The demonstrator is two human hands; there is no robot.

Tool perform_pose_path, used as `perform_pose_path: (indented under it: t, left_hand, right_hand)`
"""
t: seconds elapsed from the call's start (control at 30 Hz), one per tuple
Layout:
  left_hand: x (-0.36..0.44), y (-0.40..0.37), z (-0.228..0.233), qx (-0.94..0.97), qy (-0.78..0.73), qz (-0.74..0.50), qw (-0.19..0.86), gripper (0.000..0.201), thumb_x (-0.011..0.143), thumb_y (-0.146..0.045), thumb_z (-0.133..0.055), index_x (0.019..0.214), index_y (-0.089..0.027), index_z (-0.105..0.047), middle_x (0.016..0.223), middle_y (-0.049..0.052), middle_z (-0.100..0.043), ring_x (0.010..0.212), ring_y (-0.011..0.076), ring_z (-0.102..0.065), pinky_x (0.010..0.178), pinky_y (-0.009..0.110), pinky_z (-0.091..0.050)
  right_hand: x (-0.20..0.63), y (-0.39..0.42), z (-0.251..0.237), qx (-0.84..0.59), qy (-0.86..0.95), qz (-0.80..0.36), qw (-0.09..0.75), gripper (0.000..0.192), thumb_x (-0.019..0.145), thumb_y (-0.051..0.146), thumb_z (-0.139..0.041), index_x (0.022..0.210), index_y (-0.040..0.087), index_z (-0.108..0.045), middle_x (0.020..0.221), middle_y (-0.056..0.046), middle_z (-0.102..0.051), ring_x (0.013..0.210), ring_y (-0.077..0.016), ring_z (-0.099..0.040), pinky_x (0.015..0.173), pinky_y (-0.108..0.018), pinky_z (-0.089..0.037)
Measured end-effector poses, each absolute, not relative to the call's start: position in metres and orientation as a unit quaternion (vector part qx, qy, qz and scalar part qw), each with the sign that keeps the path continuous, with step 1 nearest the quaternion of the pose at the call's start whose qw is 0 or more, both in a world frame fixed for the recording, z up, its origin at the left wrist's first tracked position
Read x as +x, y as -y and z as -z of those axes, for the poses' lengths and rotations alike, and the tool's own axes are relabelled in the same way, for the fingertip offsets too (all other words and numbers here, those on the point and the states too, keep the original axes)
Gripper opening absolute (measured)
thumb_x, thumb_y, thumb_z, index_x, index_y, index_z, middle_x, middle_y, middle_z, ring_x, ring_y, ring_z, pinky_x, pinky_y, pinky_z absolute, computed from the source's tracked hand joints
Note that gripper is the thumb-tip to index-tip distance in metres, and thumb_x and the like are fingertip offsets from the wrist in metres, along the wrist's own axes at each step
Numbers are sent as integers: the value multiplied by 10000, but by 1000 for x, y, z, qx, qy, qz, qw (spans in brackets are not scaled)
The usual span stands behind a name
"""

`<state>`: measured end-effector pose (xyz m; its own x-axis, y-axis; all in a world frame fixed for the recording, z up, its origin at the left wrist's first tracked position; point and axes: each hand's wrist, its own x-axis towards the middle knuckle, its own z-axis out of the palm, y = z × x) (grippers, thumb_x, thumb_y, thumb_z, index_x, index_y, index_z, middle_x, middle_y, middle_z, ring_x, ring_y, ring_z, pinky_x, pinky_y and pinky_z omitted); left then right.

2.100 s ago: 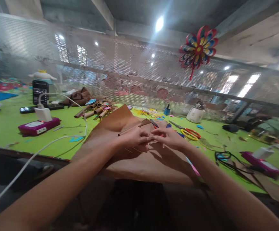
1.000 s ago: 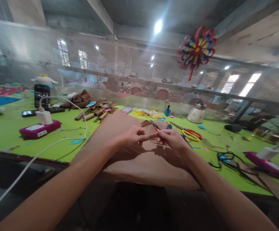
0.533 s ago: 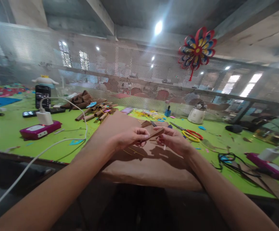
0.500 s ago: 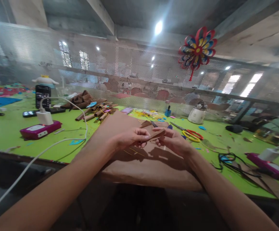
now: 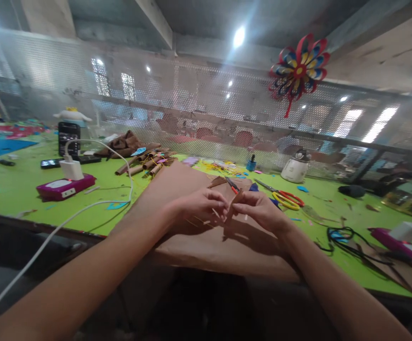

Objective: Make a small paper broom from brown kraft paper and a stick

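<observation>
A small folded piece of brown paper (image 5: 233, 204) is pinched between the thumb and fingers of my right hand (image 5: 263, 209) and stands tilted on edge. My left hand (image 5: 204, 206) is just left of it, fingers loosely curved and apart; whether a fingertip touches the paper I cannot tell. Both hands are over a large brown paper sheet (image 5: 188, 182) that hangs past the table's front edge. Thin yellow strands (image 5: 201, 221) lie beneath my left hand. Behind the hands are scissors with red on the handle (image 5: 232, 183) and another small brown paper piece (image 5: 217, 181).
On the green table (image 5: 177, 160), rolled brown paper tubes (image 5: 149, 163) lie at back left. Yellow-and-red-handled scissors (image 5: 287, 199), a blue bottle (image 5: 251, 164) and a black cable (image 5: 337, 237) are to the right. A white cable (image 5: 81, 214) runs from a purple power bank (image 5: 64, 187).
My left fingers have come off the folded paper. My right hand has turned it from nearly flat to more upright. The whole view has shifted slightly.
</observation>
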<state>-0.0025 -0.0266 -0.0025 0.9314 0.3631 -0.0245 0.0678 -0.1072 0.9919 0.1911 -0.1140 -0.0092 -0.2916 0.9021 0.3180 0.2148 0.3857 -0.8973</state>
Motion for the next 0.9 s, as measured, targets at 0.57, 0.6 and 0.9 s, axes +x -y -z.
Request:
perform_pose_path:
  t: [0.57,0.6,0.9]
  left_hand:
    - [1,20,0,836,-145,-190,494,233,723,-355,-648,804,-137,-639,748,17,-617,696,119,-534,651,241,-412]
    - [2,17,4,841,-144,-194,485,237,700,-355,-669,775,-134,-631,724,12,-609,676,114,-527,629,232,-403]
    - [-4,18,11,895,-206,-100,383,171,700,-276,-623,770,-141,-701,637,4,-599,569,101,-478,547,222,-345]
  right_hand:
    - [190,112,4,-456,806,-313,212,205,846,299,-469,787,165,-612,655,13,-561,587,-111,-494,557,-225,-375]
    - [189,112,4,-468,803,-308,203,216,851,293,-458,767,162,-608,632,16,-550,567,-106,-483,538,-220,-363]
    - [195,107,17,-537,789,-225,194,201,799,299,-539,765,155,-675,657,2,-599,584,-114,-479,539,-229,-345]
